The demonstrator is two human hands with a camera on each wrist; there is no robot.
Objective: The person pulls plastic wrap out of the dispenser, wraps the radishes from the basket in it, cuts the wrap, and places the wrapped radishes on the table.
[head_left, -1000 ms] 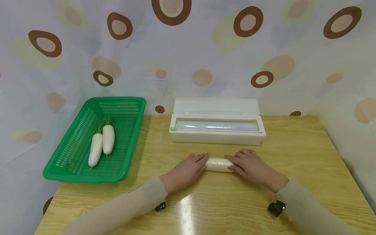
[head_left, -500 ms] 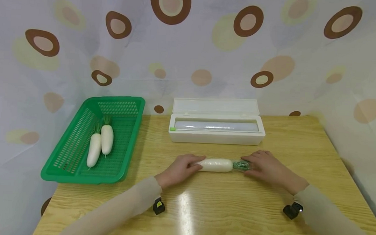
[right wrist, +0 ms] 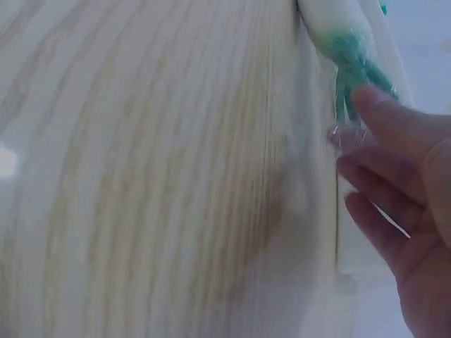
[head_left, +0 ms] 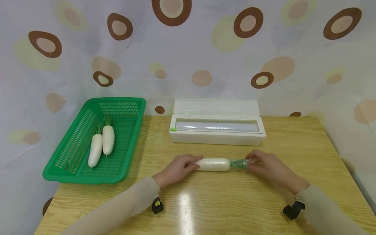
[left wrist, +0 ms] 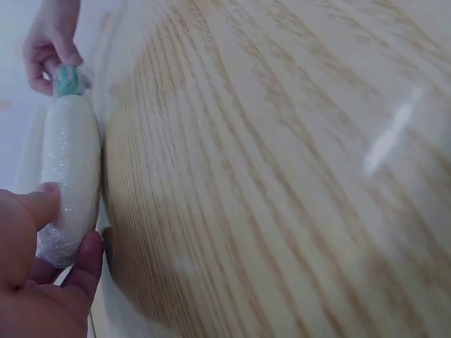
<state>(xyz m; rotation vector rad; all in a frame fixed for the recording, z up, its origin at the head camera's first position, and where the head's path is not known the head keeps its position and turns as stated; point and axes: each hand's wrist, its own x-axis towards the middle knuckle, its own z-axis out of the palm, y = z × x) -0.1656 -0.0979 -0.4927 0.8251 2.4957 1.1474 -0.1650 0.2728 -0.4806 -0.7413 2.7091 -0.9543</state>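
A white radish (head_left: 213, 164) wrapped in clear plastic film lies crosswise on the wooden table, its green leafy stems pointing right. My left hand (head_left: 176, 169) holds its left end; in the left wrist view the thumb and fingers are curled round that end of the radish (left wrist: 70, 155). At the other end, my right hand (head_left: 269, 168) pinches the film over the green stems (head_left: 239, 164). Thumb and fingertips meet on this loose film in the right wrist view, just past the stems (right wrist: 356, 77). The tip under my left fingers is hidden.
Behind the wrapped radish stands a white cling film box (head_left: 218, 138), lid raised, with a film roll (head_left: 217, 126) inside. To the left, a green basket (head_left: 133, 143) holds two unwrapped radishes (head_left: 96, 150). A patterned cloth (head_left: 190, 54) hangs behind the table (head_left: 228, 210).
Both hands have moved apart from the radish's middle, uncovering the green stems. The radish has shifted slightly left in the last half second, and my right hand has moved out to the film's end.
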